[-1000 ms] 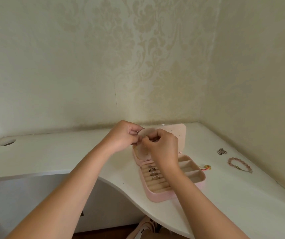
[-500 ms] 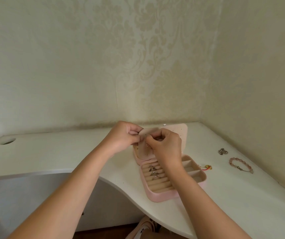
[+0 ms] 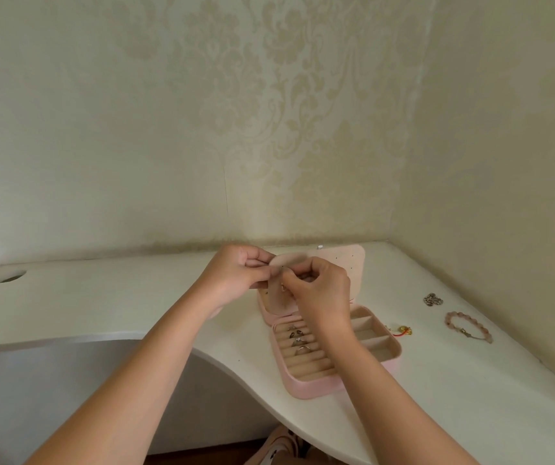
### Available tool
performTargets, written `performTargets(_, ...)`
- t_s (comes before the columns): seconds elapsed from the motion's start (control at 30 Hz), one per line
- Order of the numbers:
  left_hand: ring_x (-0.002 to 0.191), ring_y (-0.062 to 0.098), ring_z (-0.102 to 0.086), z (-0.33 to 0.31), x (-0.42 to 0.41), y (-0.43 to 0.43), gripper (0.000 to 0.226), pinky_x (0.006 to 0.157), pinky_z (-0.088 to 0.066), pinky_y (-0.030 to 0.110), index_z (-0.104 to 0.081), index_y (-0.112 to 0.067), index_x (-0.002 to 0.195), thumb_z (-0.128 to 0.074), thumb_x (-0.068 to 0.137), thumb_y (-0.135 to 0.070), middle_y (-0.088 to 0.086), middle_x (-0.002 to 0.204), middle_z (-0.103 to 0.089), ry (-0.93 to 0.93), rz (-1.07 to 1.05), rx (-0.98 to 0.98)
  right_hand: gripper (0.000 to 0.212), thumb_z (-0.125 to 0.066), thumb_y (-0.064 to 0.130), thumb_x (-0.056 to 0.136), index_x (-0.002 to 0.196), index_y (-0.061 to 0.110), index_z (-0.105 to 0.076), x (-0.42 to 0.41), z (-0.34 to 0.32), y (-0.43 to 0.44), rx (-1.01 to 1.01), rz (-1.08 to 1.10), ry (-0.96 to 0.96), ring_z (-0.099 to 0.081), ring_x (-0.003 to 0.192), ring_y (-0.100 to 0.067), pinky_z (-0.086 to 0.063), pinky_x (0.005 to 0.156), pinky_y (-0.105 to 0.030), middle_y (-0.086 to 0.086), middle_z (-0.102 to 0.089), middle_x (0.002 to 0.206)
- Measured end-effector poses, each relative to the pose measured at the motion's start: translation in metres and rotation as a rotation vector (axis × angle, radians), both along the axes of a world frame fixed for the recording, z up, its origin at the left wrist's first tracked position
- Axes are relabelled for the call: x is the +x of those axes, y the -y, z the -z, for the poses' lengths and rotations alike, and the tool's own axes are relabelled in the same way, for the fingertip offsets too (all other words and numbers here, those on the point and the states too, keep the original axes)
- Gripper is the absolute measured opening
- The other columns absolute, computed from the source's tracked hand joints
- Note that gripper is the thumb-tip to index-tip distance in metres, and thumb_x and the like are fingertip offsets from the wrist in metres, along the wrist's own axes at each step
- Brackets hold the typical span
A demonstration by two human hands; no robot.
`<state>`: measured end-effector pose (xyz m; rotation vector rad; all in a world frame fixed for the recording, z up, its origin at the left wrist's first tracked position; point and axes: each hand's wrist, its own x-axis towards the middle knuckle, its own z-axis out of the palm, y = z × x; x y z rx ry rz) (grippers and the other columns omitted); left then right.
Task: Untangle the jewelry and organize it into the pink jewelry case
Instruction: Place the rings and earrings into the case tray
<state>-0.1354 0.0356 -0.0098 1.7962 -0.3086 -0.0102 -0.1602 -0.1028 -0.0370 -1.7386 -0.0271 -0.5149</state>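
Both hands over the open case. Left hand (image 3: 236,273) fingers curled, pinching the left edge of the beige earring panel (image 3: 291,260). Right hand (image 3: 316,293) also curled, thumb and forefinger pinched on the panel's front; can't tell if a small piece is between them. Panel stands up from the hinge area, with small holes.

Pink jewelry case (image 3: 306,388) lies open on the white counter (image 3: 118,307) near its curved front edge. Rings (image 3: 298,338) sit in the left ring rolls; divided compartments (image 3: 371,333) on the right. Gold and red charm (image 3: 402,330) on the counter just beside the case's right side. Pink bead bracelet (image 3: 468,325) further right, silver piece (image 3: 433,299) behind it. Case lid (image 3: 353,260) upright behind the hands. Round hole (image 3: 10,276) at the far left of the counter. Patterned wallpaper (image 3: 269,112) behind.
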Motion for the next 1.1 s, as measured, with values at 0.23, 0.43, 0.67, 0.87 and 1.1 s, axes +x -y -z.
performTargets(0.23,0.072,0.012,-0.070,0.002,0.003,-0.001,0.008,0.068,-0.055,0.019,-0.070,-0.008,0.089,-0.067,0.086,-0.001,0.006,0.079,-0.075,0.009,0.009,-0.016,0.009,-0.072,0.014,0.077,0.069,0.013,-0.069,0.001,0.000,-0.001,0.013,0.020,-0.017,-0.062,0.060,-0.010,-0.052,0.063,-0.028,0.003,-0.069,0.064)
performTargets(0.43,0.078,0.013,-0.070,0.005,0.002,-0.001,0.023,0.078,-0.057,0.025,-0.072,-0.019,0.089,-0.070,0.082,0.003,0.003,0.082,-0.075,0.115,0.009,0.059,0.008,-0.071,0.014,0.077,0.069,0.013,-0.070,0.000,0.000,-0.001,-0.040,0.036,0.012,-0.062,0.061,-0.007,-0.050,0.062,-0.022,0.005,-0.069,0.063)
performTargets(0.67,0.093,0.013,-0.071,0.008,-0.002,-0.001,0.040,0.089,-0.054,0.032,-0.073,-0.036,0.093,-0.077,0.074,-0.001,-0.005,0.088,-0.076,0.248,0.050,0.139,0.006,-0.074,0.020,0.080,0.077,0.016,-0.077,0.002,-0.002,0.005,-0.067,-0.020,0.007,-0.060,0.061,0.002,-0.047,0.063,-0.016,0.011,-0.069,0.063)
performTargets(0.87,0.088,0.019,-0.072,0.009,-0.001,0.003,0.015,0.086,-0.054,0.047,-0.077,-0.015,0.092,-0.074,0.079,-0.008,0.000,0.081,-0.076,0.308,-0.013,0.168,0.026,-0.064,0.017,0.089,0.065,0.024,-0.072,0.006,-0.010,0.016,-0.175,-0.126,-0.019,-0.049,0.050,0.000,-0.045,0.061,-0.029,0.014,-0.061,0.051)
performTargets(1.1,0.065,0.013,-0.065,0.012,0.009,0.004,0.002,0.071,-0.052,0.033,-0.076,-0.017,0.077,-0.079,0.077,-0.016,0.005,0.071,-0.073,0.250,-0.072,0.152,0.011,-0.065,0.008,0.088,0.081,0.009,-0.074,0.001,-0.045,0.091,-0.224,-0.311,-0.123,-0.057,0.054,-0.008,-0.051,0.057,-0.019,-0.003,-0.068,0.069)
